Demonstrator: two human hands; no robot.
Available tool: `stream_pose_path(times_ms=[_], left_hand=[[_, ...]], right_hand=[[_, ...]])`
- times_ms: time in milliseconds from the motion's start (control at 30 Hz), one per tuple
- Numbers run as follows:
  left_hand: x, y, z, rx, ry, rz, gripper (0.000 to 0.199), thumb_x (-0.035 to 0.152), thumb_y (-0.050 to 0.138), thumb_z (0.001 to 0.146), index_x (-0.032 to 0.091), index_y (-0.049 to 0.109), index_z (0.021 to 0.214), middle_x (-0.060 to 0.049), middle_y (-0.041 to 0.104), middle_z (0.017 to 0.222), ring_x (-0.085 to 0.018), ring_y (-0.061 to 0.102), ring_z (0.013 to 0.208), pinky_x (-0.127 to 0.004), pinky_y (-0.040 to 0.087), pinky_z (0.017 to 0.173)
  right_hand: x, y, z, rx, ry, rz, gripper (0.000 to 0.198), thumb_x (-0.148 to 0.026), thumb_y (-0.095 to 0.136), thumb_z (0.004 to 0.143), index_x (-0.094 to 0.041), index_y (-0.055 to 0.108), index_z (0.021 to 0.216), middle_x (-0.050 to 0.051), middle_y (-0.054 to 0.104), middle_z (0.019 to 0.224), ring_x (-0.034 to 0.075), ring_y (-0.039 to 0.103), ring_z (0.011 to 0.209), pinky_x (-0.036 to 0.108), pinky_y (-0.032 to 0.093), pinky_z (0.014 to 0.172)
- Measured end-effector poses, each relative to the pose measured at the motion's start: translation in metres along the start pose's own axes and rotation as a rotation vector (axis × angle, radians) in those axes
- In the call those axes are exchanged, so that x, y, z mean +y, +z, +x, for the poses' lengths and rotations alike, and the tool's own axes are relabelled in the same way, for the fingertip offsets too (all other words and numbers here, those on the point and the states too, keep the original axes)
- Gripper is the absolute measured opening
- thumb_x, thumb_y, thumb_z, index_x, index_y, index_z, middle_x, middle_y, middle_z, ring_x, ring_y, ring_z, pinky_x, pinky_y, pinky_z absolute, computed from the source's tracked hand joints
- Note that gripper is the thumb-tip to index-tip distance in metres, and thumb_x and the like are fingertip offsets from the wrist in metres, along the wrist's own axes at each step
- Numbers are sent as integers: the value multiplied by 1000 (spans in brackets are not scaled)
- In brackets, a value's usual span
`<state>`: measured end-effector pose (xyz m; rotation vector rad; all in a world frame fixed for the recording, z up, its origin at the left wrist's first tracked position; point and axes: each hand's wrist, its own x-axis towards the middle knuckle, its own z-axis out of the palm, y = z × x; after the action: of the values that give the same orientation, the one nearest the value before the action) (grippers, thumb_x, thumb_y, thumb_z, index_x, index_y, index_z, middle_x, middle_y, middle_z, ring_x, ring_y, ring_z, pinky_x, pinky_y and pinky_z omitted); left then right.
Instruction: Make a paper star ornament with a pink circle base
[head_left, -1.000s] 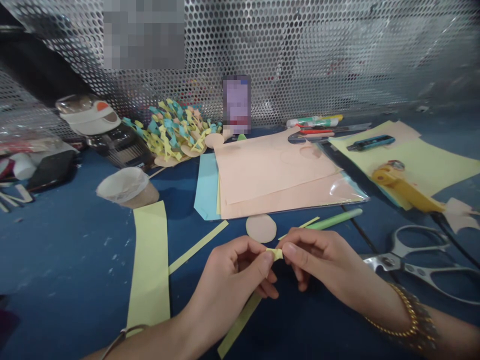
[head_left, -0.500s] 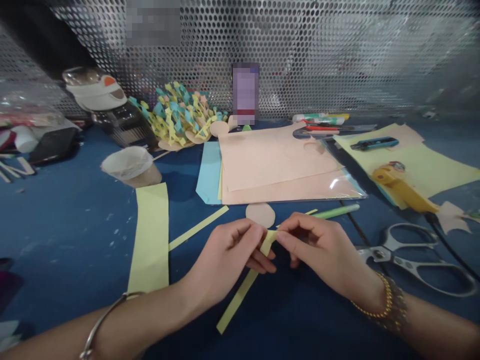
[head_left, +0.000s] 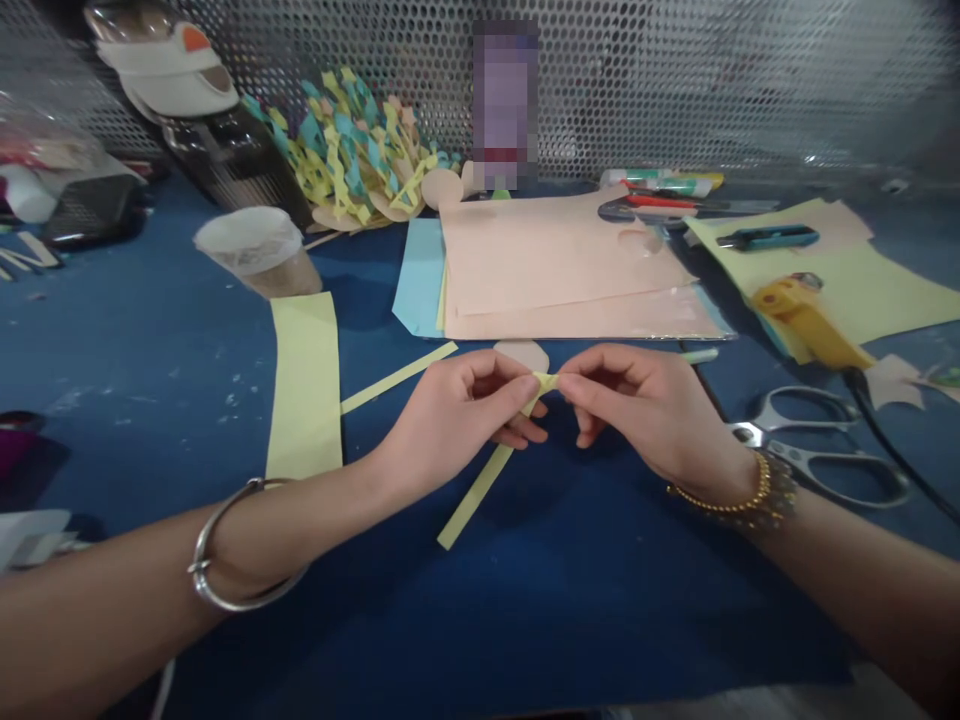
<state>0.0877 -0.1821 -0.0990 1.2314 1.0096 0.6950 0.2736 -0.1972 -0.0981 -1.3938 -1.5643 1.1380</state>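
Between my two hands is a narrow yellow paper strip, its long tail hanging down toward the left. My left hand pinches the strip between thumb and forefinger. Its upper end is gripped by my right hand with thumb and forefinger; the fold at the pinch is partly covered by fingertips. Just behind the fingertips lies a pale pink paper disc. A second yellow strip rests on the blue table beside a wide yellow paper piece. Scissors lie right of my right wrist.
Pink paper sheets lie beyond my hands. A paper cup, dark bottle and cluster of curled paper strips stand at back left. A yellow glue gun and blue cutter lie at right.
The view has tilted down, so everything sits higher in the picture. At the pinch, the strip's upper end now looks narrower and more twisted or folded, with my fingertips closer together.
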Motion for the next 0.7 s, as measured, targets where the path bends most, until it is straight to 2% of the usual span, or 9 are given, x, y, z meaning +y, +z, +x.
stream_pose_path(times_ms=[167,333,467,700], left_hand=[[-4,0,2,3,48,-57,20,34,58,87,16,65,85,-2,68,82,-12,69,64,-18,56,54],[-5,-1,1,43,84,55,14,29,67,80,16,66,85,0,67,73,-10,63,53,-16,51,44],[-3,-2,1,39,56,77,14,29,67,80,15,65,80,1,66,66,-11,65,56,-18,54,50],[1,0,-1,32,-3,73,15,29,66,81,15,63,79,1,68,66,-13,70,62,-19,57,58]], right_hand=[[2,1,0,-3,-10,13,18,-34,64,83,-17,67,79,-4,59,52,8,57,45,19,52,45],[5,0,2,24,-18,109,18,-35,64,84,-17,66,79,-3,57,57,8,55,47,21,54,46],[7,0,2,7,-10,121,20,-37,64,84,-17,65,80,-3,57,59,9,56,48,21,54,46],[5,2,3,15,1,102,19,-35,64,84,-17,64,79,-4,57,60,7,56,47,18,53,45]])
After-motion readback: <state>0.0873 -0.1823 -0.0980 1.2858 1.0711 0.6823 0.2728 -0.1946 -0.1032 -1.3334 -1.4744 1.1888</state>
